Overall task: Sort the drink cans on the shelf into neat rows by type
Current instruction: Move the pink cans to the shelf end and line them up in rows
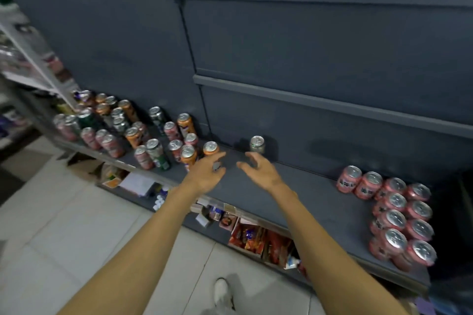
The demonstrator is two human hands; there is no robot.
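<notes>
Mixed cans (143, 135) bunched at the left of the shelf (294, 194), far ones blurry. Left hand (206, 171) over the shelf, fingers spread, holding nothing. Lone silver can (257, 144) upright by the back wall. Right hand (261, 170) wide open, empty. Pink cans (394, 215) in rows at right, labels hard to read.

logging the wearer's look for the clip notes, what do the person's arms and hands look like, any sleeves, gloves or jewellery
Both forearms are bare as far as the view reaches: no sleeves, gloves or watch. The left hand shows a small dark, blurred patch by the fingers, perhaps a ring. The right hand shows nothing worn.
</notes>
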